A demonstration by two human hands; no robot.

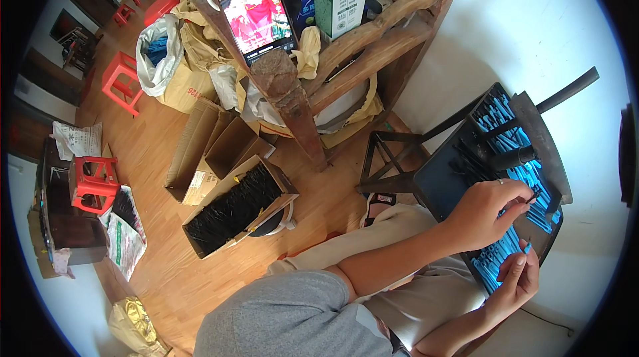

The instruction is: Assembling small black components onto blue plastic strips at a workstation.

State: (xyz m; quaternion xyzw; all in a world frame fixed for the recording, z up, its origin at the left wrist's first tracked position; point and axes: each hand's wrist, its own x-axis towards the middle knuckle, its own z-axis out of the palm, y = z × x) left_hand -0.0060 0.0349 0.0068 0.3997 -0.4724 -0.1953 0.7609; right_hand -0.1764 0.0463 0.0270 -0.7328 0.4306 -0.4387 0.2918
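Observation:
My left hand (491,214) reaches over the dark tray (436,187) from its near side. Its thumb and forefinger are pinched on a small dark piece (534,195). Lower down, by the tray's near right corner, my right hand (518,277) pinches a small blue piece (528,248) between thumb and finger. Many slim blue sticks (491,260) lie in the tray, some under my hands. Slim black pieces (471,157) are heaped beside them. A dark lever-like metal tool (542,151) stands over the tray, its long handle (569,89) angled up to the right.
An open carton of black strips (233,210) stands left of my legs, beside other cardboard boxes (200,151). A phone (253,7) playing a video leans by a wooden frame (283,81). Sacks (160,57) and red stools (122,81) stand farther left. A white wall (526,17) borders the right.

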